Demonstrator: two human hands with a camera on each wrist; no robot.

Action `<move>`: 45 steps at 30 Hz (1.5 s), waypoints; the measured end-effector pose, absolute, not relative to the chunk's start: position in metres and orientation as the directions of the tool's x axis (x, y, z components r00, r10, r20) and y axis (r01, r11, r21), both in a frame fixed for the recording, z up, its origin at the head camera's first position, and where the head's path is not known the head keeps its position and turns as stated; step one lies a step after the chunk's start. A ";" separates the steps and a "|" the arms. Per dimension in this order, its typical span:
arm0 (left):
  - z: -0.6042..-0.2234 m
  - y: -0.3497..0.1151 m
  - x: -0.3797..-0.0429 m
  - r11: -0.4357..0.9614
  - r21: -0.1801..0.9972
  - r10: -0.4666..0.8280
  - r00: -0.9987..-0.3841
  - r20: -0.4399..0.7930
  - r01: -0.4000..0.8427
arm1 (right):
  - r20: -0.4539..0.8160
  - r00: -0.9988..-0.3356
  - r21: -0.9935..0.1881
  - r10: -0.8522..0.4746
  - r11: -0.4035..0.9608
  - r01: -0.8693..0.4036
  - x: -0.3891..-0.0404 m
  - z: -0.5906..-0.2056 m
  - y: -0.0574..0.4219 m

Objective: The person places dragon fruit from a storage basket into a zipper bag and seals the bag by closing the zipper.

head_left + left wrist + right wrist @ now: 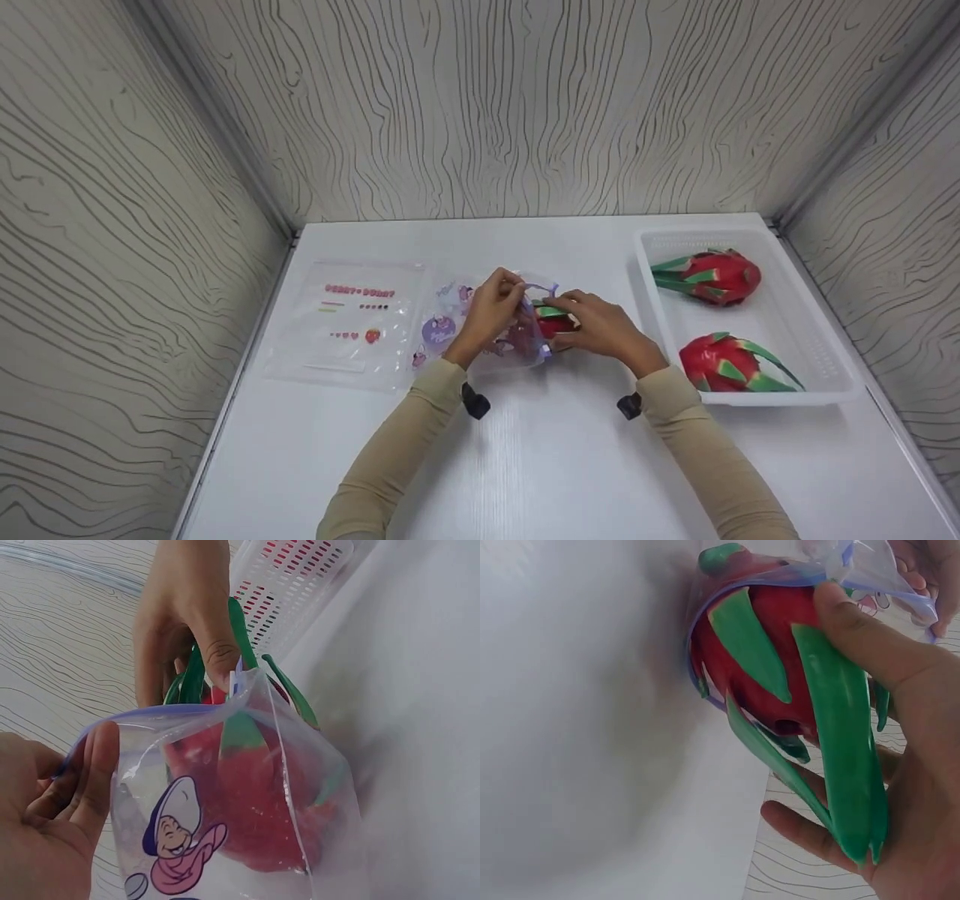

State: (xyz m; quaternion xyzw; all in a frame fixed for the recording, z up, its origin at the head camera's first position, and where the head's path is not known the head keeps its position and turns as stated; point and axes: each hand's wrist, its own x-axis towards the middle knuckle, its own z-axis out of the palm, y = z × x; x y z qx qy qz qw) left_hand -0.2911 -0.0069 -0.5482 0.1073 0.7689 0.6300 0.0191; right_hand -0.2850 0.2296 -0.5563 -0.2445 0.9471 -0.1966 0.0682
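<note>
A clear zip bag with purple edging and cartoon prints lies mid-table, its mouth facing right. Partly inside it sits a red dragon fruit, its green leaf ends sticking out of the opening. My left hand pinches the bag's purple rim between thumb and fingers, as the left wrist view shows. From the right, my right hand grips the dragon fruit by its leafy end, the thumb on top close to the bag's zip and the other fingers around the far side.
At the right stands a white perforated basket holding two more dragon fruits, one toward the back and one toward the front. Another clear zip bag with red print lies flat on the left. Patterned walls enclose the table's back and sides.
</note>
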 end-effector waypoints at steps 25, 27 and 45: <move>-0.551 -0.011 -0.290 0.135 0.982 0.186 -0.977 0.106 0.132 | -0.133 -0.890 -0.496 -0.437 0.806 -0.322 -0.284 -0.555 0.246; -0.552 -0.011 -0.290 0.137 0.982 0.182 -0.977 0.107 0.133 | -0.125 -0.886 -0.498 -0.447 0.800 -0.334 -0.284 -0.557 0.246; -0.556 -0.014 -0.291 0.155 0.979 0.189 -0.977 0.101 0.131 | -0.027 -0.859 -0.537 -0.511 0.732 -0.419 -0.287 -0.571 0.246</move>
